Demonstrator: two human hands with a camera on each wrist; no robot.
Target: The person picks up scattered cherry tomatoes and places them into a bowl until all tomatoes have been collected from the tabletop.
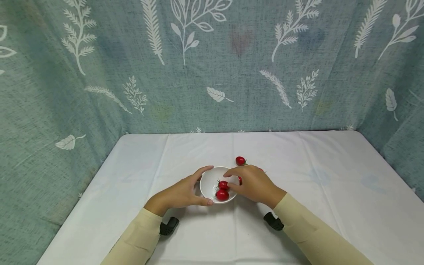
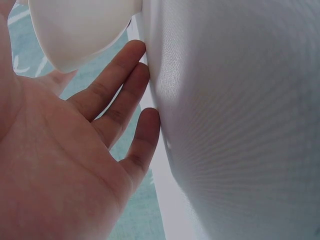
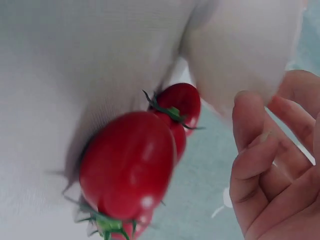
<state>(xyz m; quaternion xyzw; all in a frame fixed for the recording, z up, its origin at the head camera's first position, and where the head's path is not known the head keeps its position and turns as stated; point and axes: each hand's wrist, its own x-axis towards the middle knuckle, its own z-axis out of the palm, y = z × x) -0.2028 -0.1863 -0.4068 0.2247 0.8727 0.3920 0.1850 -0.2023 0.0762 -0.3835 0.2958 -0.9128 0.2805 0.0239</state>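
Observation:
A small white bowl [image 1: 208, 180] holds two red cherry tomatoes [image 1: 222, 195] with green stems. My left hand [image 1: 180, 191] holds the bowl from the left, thumb at the near rim and index finger at the far rim. In the left wrist view its other fingers [image 2: 134, 92] extend beneath the bowl, beside the cloth. My right hand [image 1: 253, 184] reaches over the bowl's right rim, thumb at the upper tomato and index finger raised apart from it. Outside the bowl, cherry tomatoes [image 3: 127, 165] lie by the right hand, partly hidden in the head view.
A white cloth covers the table [image 1: 281, 154]. One loose cherry tomato [image 1: 240, 161] lies just beyond the right hand. A green curtain [image 1: 212, 81] with white leaf prints stands behind the table and along its sides.

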